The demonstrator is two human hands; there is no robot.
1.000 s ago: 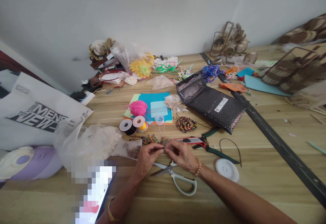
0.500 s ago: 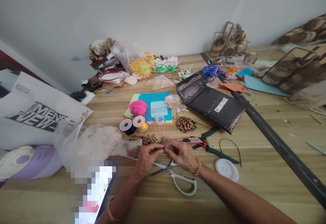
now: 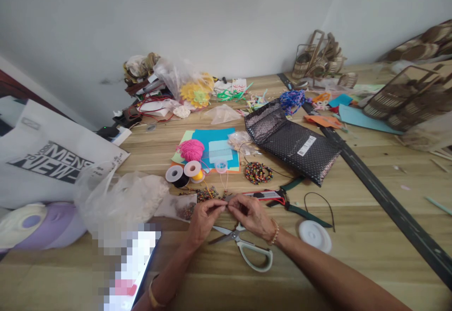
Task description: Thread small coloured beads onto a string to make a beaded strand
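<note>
My left hand and my right hand meet above the table, thumb and fingertips pinched together on each. What they pinch is too small to make out. Just beyond the fingertips, a thin pale thread runs down from a small clear spool. Under my hands lie open scissors with pale handles. Loose multicoloured beads and a small bag of beads sit beside my left hand. Behind my right hand are a utility knife and dark green-handled pliers.
Black spool, yellow spool, pink yarn and a coiled bead string stand further back. A black bubble mailer lies behind right, a white disc at right. A lit phone and plastic bag are left.
</note>
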